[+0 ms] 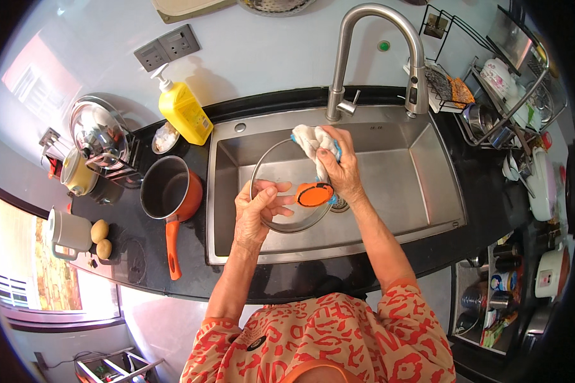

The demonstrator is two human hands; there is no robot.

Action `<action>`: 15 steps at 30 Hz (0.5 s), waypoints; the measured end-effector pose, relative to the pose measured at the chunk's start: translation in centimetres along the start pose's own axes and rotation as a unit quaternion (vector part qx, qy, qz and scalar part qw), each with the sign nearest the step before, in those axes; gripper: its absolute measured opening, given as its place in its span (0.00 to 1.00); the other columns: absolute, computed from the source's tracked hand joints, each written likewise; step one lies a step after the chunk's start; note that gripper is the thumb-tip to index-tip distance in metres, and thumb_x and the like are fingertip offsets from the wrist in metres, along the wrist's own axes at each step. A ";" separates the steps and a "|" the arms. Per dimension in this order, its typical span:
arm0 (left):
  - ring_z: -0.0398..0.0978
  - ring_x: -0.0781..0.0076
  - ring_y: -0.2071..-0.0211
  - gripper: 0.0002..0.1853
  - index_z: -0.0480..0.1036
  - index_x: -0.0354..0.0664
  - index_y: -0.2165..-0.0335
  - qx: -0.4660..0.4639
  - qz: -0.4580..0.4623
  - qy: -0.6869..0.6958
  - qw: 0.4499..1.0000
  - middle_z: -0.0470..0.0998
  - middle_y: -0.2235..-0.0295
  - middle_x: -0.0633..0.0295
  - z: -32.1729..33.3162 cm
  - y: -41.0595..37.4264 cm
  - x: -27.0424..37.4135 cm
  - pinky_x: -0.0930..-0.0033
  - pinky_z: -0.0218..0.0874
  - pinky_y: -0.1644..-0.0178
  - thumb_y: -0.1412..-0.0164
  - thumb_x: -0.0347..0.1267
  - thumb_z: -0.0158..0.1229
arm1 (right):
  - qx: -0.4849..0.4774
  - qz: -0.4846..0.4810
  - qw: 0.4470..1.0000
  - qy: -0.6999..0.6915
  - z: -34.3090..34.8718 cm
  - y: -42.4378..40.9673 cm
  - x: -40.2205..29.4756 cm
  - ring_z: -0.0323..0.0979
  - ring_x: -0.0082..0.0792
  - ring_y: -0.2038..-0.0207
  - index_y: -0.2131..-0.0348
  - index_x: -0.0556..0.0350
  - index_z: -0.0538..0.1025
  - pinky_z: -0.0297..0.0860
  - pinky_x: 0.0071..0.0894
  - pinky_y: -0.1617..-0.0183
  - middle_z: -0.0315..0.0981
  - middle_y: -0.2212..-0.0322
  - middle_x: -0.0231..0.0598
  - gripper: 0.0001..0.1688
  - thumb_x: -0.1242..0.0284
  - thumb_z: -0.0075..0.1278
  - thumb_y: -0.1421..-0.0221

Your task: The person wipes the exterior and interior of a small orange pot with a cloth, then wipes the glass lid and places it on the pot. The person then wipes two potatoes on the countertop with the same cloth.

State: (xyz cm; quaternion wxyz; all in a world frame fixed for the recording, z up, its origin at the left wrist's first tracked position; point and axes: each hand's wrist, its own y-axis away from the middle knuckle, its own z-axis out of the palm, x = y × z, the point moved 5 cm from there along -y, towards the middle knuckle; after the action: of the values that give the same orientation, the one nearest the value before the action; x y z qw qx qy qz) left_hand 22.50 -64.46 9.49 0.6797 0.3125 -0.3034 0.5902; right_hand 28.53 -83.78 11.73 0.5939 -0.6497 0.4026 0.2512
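Over the sink, a round glass pot lid (294,228) with a metal rim is held tilted. Its knob (315,195) is orange with a dark ring and faces up towards me. My left hand (255,210) grips the lid's left rim, the fingers reaching over the glass towards the knob. In my right hand (343,172) is a bunched white cloth (311,141) with blue edging, pressed against the lid's right side. Cloth and hand hide that part of the rim. Below lies the stainless steel sink (388,177), its drain partly covered by the lid.
An orange saucepan (191,191) stands left of the sink, near a yellow pump bottle (184,112) and a small bowl (166,138). The faucet (336,81) arches over the sink's back. A dish rack (503,115) stands right. Potatoes (100,231) and a pitcher (69,232) sit far left.
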 end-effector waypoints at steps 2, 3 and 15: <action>0.79 0.55 0.68 0.11 0.68 0.36 0.65 0.020 0.005 0.026 0.999 0.76 0.64 0.42 -0.2 -0.2 -0.6 0.62 0.75 0.72 0.45 0.29 0.59 | 0.051 0.045 0.997 -0.021 0.2 1.6 1.7 0.62 0.42 0.53 0.49 0.56 0.68 0.60 0.36 0.47 0.60 0.56 0.45 0.25 0.61 0.47 0.42; 0.79 0.55 0.68 0.11 0.68 0.36 0.65 0.029 0.005 0.040 0.999 0.76 0.63 0.43 -0.3 -0.3 -1.0 0.61 0.75 0.71 0.45 0.30 0.59 | 0.078 0.068 0.994 -0.030 0.2 2.5 2.4 0.62 0.41 0.53 0.49 0.56 0.67 0.60 0.35 0.47 0.60 0.56 0.44 0.26 0.61 0.46 0.41; 0.78 0.54 0.64 0.11 0.66 0.45 0.63 0.150 0.034 0.140 0.978 0.76 0.60 0.52 -1.6 -0.7 -3.4 0.60 0.75 0.68 0.43 0.33 0.59 | 0.148 0.117 0.961 0.201 3.6 9.1 1.3 0.56 0.47 0.54 0.47 0.60 0.63 0.55 0.47 0.49 0.58 0.59 0.48 0.28 0.60 0.45 0.41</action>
State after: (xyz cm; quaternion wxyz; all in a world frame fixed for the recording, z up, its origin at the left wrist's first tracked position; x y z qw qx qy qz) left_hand 22.89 -65.39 5.80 0.6408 0.3143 -0.1234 0.6895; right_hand 22.32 -80.28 4.84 0.5570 -0.5400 0.6194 0.1208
